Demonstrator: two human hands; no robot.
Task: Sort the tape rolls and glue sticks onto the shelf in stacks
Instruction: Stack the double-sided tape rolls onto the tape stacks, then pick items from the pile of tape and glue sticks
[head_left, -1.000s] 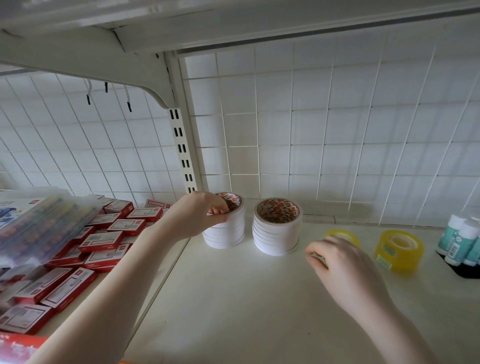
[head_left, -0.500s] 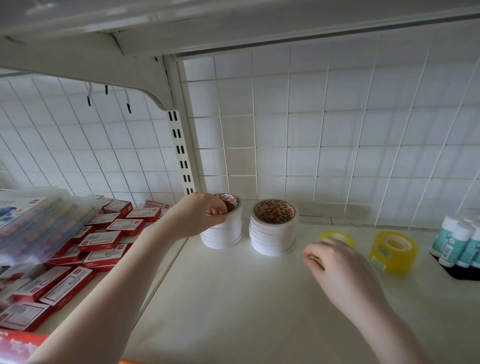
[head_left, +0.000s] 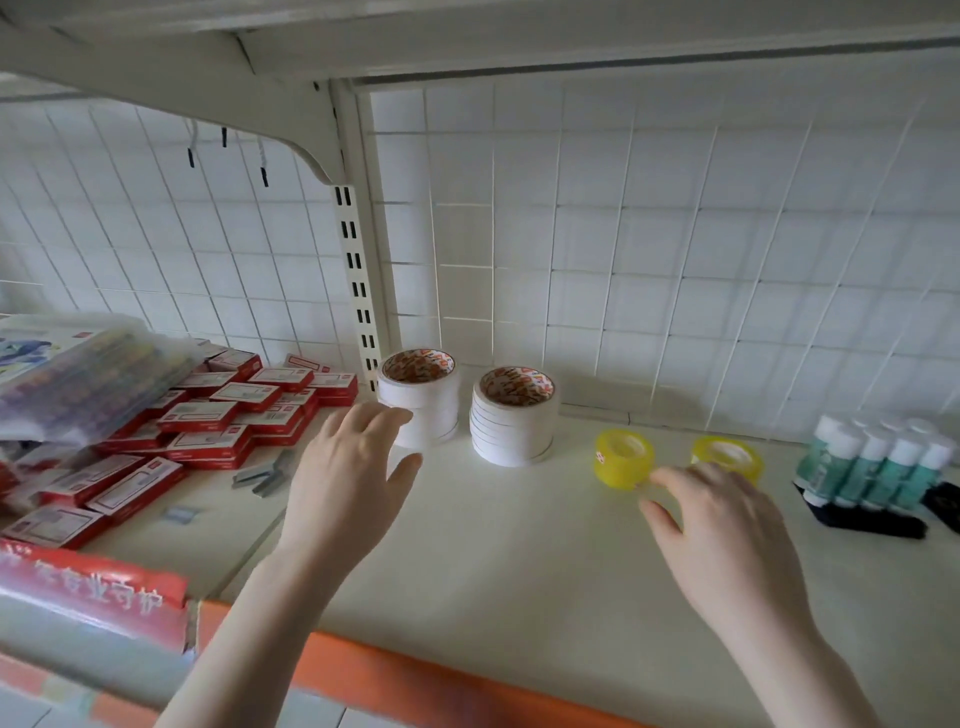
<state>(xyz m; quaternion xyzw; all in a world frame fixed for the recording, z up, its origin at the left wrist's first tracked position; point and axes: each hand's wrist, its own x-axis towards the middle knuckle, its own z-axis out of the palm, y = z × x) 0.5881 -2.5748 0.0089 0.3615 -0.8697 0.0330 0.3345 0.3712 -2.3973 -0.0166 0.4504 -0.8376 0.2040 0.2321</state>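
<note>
Hands both spread, left hand (head_left: 349, 470) by white tape stack (head_left: 418, 400), labels unreadable

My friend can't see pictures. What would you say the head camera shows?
Two bare hands, left hand and right hand, reach open over a cream shelf toward two white tape stacks and two yellow tape rolls. Glue sticks stand at the right, red boxes at the left.

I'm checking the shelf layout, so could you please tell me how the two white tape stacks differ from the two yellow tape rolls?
The white tape stacks are several rolls high; the yellow tape rolls each stand single. The white ones are opaque with orange-printed cores; the yellow ones look translucent. The white ones sit nearer the back grid. Both kinds lie flat, holes upward, on the shelf.
</note>
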